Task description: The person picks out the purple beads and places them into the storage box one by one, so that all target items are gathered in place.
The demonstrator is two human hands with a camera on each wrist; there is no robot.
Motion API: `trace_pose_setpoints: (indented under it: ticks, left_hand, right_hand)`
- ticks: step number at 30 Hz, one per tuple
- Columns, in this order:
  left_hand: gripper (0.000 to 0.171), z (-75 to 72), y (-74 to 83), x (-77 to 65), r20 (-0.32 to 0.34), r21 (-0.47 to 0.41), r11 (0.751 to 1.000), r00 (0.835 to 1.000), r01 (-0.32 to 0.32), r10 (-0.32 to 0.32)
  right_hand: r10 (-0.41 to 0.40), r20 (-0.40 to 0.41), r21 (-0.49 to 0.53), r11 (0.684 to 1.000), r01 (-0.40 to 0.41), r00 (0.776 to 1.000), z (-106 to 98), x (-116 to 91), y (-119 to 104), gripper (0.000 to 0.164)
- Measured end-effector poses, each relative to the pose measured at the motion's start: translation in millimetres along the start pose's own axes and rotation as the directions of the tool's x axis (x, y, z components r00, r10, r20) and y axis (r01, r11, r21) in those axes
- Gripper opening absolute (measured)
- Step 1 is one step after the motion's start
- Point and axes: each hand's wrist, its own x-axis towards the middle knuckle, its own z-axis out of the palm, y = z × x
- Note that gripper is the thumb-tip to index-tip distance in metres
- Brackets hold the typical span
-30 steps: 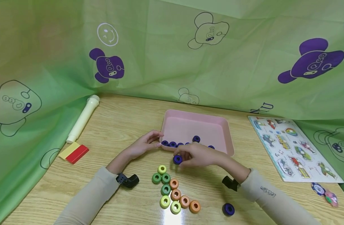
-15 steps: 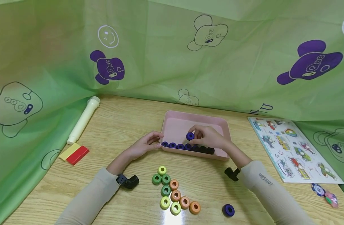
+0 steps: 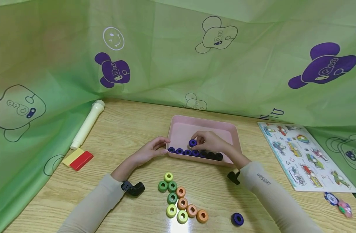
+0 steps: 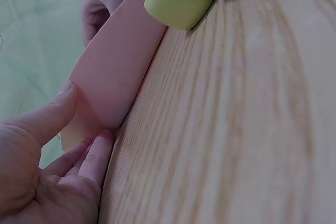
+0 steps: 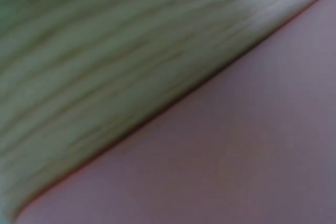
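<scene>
A pink tray lies on the wooden table, with a row of dark blue ring-shaped beads along its inner front wall; those at the right end look black in shadow. My right hand pinches another dark blue bead between thumb and fingers, just above the row. My left hand touches the tray's front left corner with loosely extended fingers. In the left wrist view its fingers meet the pink wall near the table. Blurred pink wall fills much of the right wrist view, hiding the hand there.
In front of the tray lie yellow, green and orange beads. One dark blue bead sits front right. A picture board is at right; a white microphone-shaped object and a yellow-red block are at left.
My right hand has carried a dark blue bead from before the tray up over its inside, then slightly left and down toward the row. My left hand stays at the corner.
</scene>
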Motion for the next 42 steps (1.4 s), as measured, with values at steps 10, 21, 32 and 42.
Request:
trace_pose_setpoints:
  ticks: [10, 21, 32, 42]
  left_hand:
    - [0.039, -3.4, -13.2, 4.2, -0.015, 0.029, 1.000, 1.000, 0.008, -0.007]
    - [0.037, -1.5, -9.9, 4.0, -0.013, 0.015, 1.000, 1.000, 0.015, -0.015]
    - [0.037, 4.6, 12.8, -1.2, -0.009, 0.013, 1.000, 1.000, 0.024, -0.024]
    - [0.037, 4.9, 11.8, -2.0, -0.010, 0.045, 0.998, 0.999, 0.045, -0.044]
  right_hand:
    - [-0.015, 0.003, -0.027, 1.000, 0.015, 1.000, 3.5, 15.3, 1.2, 0.030]
    - [-0.016, 0.089, -0.076, 0.997, 0.023, 0.996, 1.1, 19.2, 1.0, 0.038]
    - [-0.132, -0.040, 0.015, 0.991, 0.133, 0.990, -31.0, -44.0, -16.0, 0.031]
    - [-0.158, 0.057, 0.109, 0.983, 0.151, 0.986, -24.7, -128.8, -33.4, 0.030]
